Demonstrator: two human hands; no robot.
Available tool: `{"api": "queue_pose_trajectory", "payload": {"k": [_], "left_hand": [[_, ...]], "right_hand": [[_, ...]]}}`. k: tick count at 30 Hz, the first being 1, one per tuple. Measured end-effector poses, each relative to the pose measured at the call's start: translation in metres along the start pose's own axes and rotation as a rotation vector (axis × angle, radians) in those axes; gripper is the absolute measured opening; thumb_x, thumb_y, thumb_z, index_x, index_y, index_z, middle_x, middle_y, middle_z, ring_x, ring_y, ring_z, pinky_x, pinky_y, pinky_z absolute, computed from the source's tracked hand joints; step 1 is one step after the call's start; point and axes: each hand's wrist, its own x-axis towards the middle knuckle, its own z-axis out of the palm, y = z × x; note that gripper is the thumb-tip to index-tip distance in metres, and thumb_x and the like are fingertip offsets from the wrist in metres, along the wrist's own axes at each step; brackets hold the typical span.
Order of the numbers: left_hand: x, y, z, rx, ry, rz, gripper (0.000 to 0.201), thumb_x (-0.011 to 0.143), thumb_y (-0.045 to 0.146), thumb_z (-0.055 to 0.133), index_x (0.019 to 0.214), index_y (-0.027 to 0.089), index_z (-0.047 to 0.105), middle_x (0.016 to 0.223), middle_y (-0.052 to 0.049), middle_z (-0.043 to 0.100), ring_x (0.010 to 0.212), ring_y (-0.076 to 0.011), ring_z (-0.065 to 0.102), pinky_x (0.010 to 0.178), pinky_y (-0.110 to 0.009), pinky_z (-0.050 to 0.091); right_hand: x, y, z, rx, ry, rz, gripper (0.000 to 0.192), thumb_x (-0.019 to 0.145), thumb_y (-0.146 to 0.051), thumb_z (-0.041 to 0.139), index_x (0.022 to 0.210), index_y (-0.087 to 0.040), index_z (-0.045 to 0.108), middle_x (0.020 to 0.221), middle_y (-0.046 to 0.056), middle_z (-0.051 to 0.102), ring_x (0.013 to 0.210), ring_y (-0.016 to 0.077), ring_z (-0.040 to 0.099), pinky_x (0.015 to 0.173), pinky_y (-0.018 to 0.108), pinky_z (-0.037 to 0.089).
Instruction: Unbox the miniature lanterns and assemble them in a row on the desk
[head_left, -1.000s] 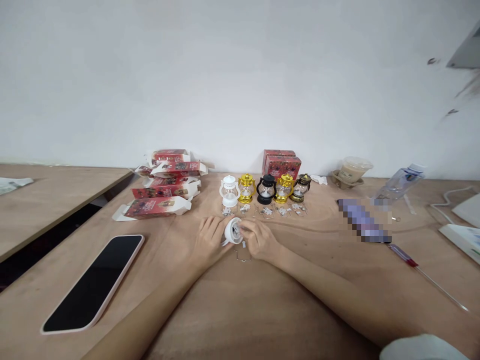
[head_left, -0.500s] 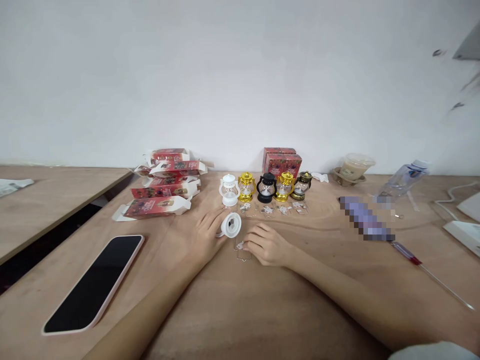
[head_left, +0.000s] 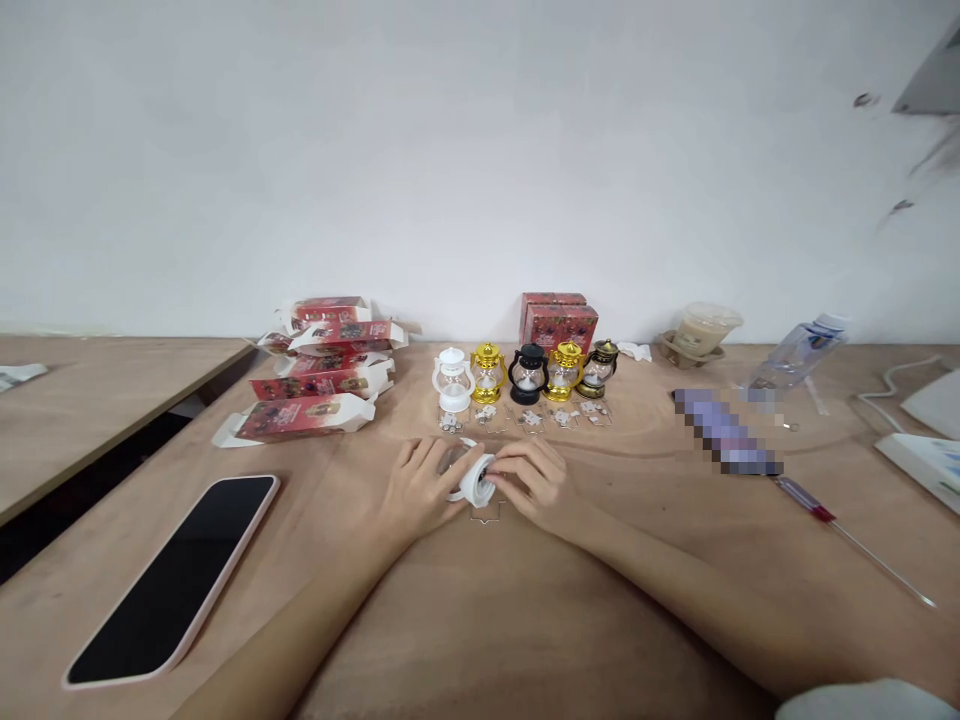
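Note:
My left hand (head_left: 420, 492) is closed around a small white lantern (head_left: 474, 484), tipped on its side with its hollow base facing right. At that base opening my right hand (head_left: 536, 485) has its fingertips pinched together. Whatever they hold is too small to make out. Just below the lantern, a thin bent wire (head_left: 485, 517) lies on the table. Beyond my hands stands a row of upright mini lanterns: a white lantern (head_left: 453, 382), a gold lantern (head_left: 489, 375), a black lantern (head_left: 531, 376), another gold lantern (head_left: 564, 372) and a bronze lantern (head_left: 600, 370). Small metal parts (head_left: 531, 418) lie before them.
Opened red boxes (head_left: 307, 415) are piled at the left, and closed red boxes (head_left: 561, 325) stand behind the lanterns. A phone (head_left: 176, 575) lies near left. To the right are a drink cup (head_left: 705, 330), a clear bottle (head_left: 799, 355), a blurred purple object (head_left: 724, 432) and a screwdriver (head_left: 806, 498).
My left hand has brought the lantern down and right, turning its base toward my right hand. My right hand has risen from the table parts to the base opening.

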Motion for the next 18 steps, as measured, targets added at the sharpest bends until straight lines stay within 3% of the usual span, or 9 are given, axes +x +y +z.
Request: {"api": "queue_pose_trajectory", "payload": {"k": [6,18], "left_hand": [[-0.0018,0.0011,0.0002,0.007,0.037,0.036,0.037,0.081,0.036,0.056,0.113,0.017,0.062,0.089,-0.010,0.063,0.077,-0.0199,0.056,0.067,-0.032,0.034],[-0.0004,0.0006,0.0005,0.050,0.006,0.041,0.037,0.081,0.034,0.053,0.114,0.018,0.060,0.084,-0.008,0.063,0.072,-0.0188,0.055,0.065,-0.032,0.033]], "right_hand": [[-0.0019,0.0014,0.0013,0.005,-0.019,0.011,0.006,0.086,-0.022,0.058,0.083,-0.019,0.064,0.082,0.005,0.066,0.073,0.0151,0.059,0.066,0.029,0.048],[-0.0003,0.0026,0.0055,-0.026,-0.067,-0.013,0.010,0.091,-0.019,0.050,0.085,-0.017,0.059,0.085,0.008,0.064,0.078,0.0157,0.062,0.068,0.027,0.051]]}}
